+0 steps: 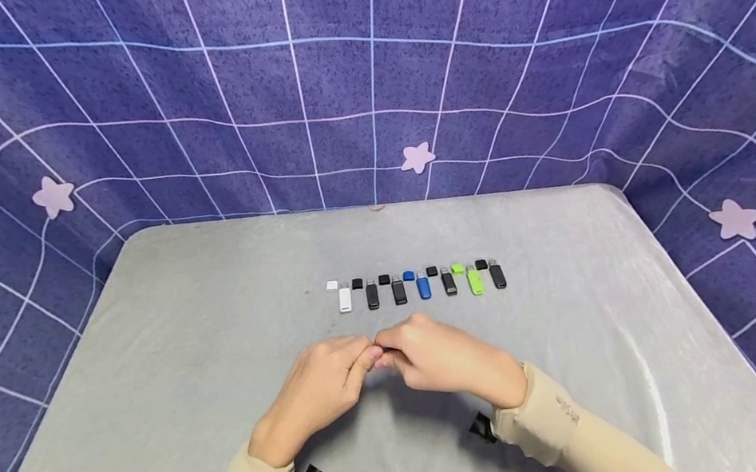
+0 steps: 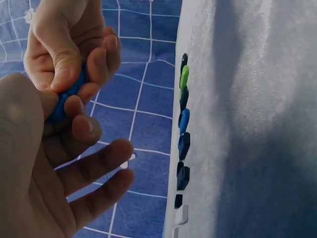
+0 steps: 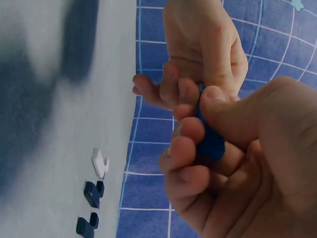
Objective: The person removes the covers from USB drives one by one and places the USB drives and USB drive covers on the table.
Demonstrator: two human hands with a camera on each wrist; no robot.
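Note:
Both hands meet just in front of a row of USB sticks, fingertip to fingertip. Between them is a blue USB stick (image 3: 212,145), mostly covered by fingers. My right hand (image 1: 442,356) grips its body with curled fingers and the thumb laid over it. The left hand (image 1: 325,376) pinches the other end between thumb and index finger; its remaining fingers are spread loosely in the left wrist view. Whether a cap is on that end is hidden. In the head view only a dark sliver shows between the fingertips.
Beyond the hands lie a white stick (image 1: 345,299), a blue stick (image 1: 424,287), a green stick (image 1: 475,281) and several black ones, connectors bare. Small caps, such as a white cap (image 1: 332,285), lie beside them. Grey cloth covers the table (image 1: 212,291); a purple curtain (image 1: 340,72) stands behind.

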